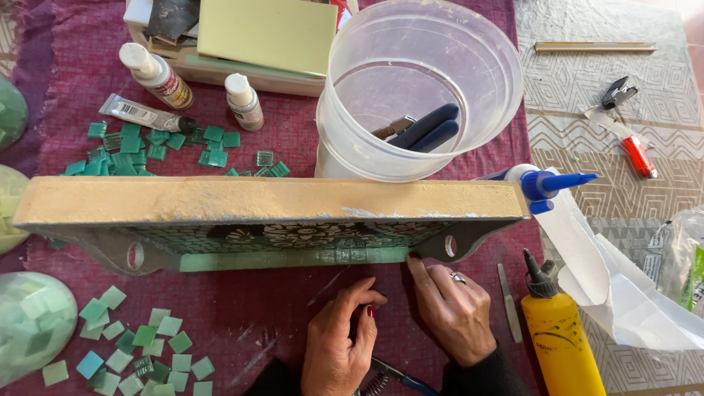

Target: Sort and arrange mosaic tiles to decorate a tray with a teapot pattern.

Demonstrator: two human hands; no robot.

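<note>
A wooden tray (264, 199) stands on its long edge across the table, its mosaic-covered underside turned toward me. A row of pale green tiles (293, 258) runs along its lower rim. My right hand (453, 312), with a ring on one finger, presses a fingertip against the right end of that row. My left hand (337, 341) rests on the maroon cloth just below the tray, fingers curled, and seems to hold nothing. A spring-handled blue nipper (389, 378) lies under its wrist.
Loose green tiles (139, 352) lie at lower left and behind the tray (147, 147). A clear bucket (418, 88) holds blue-handled pliers. A yellow glue bottle (561, 341), a blue-nozzled bottle (546, 185), white paper (609, 279), small bottles and a red-handled tool (636, 154) surround the work.
</note>
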